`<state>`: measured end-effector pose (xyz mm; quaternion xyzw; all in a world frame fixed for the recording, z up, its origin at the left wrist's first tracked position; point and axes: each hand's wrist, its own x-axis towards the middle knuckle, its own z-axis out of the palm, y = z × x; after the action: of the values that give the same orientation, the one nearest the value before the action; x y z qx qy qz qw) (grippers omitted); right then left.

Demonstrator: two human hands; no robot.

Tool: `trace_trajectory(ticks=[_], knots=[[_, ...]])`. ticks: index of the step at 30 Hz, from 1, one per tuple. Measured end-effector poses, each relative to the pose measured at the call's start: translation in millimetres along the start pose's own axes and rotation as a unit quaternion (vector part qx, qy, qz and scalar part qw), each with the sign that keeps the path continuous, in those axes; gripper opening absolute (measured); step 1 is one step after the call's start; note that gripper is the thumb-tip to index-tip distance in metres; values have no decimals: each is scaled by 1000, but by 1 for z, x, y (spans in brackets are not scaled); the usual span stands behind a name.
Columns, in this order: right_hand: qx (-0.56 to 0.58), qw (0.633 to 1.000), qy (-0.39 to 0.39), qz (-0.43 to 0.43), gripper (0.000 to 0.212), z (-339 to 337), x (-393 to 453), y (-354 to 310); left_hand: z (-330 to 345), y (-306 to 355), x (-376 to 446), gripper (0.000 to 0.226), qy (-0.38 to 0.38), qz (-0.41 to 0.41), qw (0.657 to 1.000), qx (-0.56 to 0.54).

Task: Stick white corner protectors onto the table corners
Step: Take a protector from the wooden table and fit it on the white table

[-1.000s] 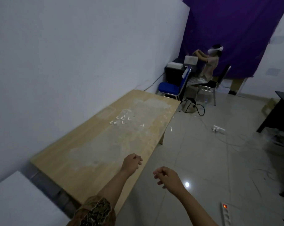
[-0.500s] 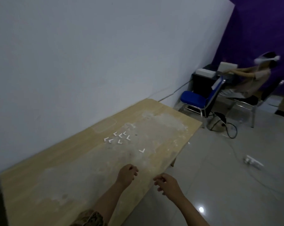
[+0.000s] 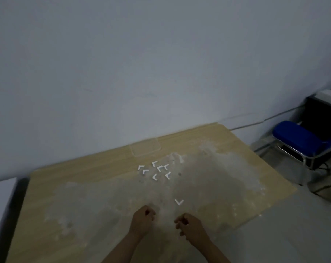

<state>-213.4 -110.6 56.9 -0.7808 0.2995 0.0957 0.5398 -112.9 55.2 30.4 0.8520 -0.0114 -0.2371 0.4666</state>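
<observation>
A light wooden table point(image 3: 96, 173) with a worn, whitish middle stands against the white wall. Several small white L-shaped corner protectors point(image 3: 154, 170) lie in a loose group near the table's middle. One more protector point(image 3: 179, 202) lies apart, closer to me. My left hand point(image 3: 142, 219) hovers over the near part of the tabletop with curled fingers and holds nothing. My right hand point(image 3: 189, 225) is beside it, fingers also loosely curled, a little below and right of the single protector.
A clear shallow plastic tray point(image 3: 144, 149) sits on the table by the wall. A blue chair point(image 3: 301, 139) stands on the floor past the table's right end, with a dark cabinet point(image 3: 324, 111) behind it and cables under it.
My view has swung left and closer to the table; the seated person and purple curtain have left the frame. Both hands have moved over the tabletop towards the protectors.
</observation>
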Motion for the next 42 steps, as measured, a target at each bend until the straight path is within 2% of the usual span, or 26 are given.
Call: trace_trajectory(ticks=[4,7,9,13,14,17,20,22,26,29,32,37,39,42], knots=[[-14,999,-37,-8,26,-4,41,-4,4,1,37,25,88,7,995,53],[-51,997,-38,-33,21,-14,65,9,15,1,60,24,124,5,990,74],[-92,994,-31,-55,23,-22,80,21,21,1,68,17,125,0,987,105],[-136,985,0,-103,18,-29,108,18,24,6,74,18,115,8,985,132],[-174,977,10,-122,14,-30,116,15,24,7,78,16,115,11,984,133],[-279,945,23,-170,54,-32,151,13,21,12,88,15,110,7,984,137],[-376,909,14,-177,75,-34,181,13,21,18,102,18,106,-5,985,139],[-405,893,6,-197,77,-35,192,13,22,25,111,20,101,-9,985,143],[-458,859,-12,-228,62,-39,205,23,23,40,140,30,83,-11,984,158],[-481,846,-31,-227,68,-41,212,30,27,51,160,40,96,-45,985,136],[-485,848,-44,-210,72,-41,213,30,33,56,177,42,130,-98,979,123],[-476,847,-37,-233,73,-42,216,36,39,58,190,23,162,-148,964,148],[-477,848,-46,-225,72,-43,214,31,41,56,190,17,178,-136,965,138],[-469,851,-50,-230,71,-45,216,30,44,54,180,18,188,-99,977,37]])
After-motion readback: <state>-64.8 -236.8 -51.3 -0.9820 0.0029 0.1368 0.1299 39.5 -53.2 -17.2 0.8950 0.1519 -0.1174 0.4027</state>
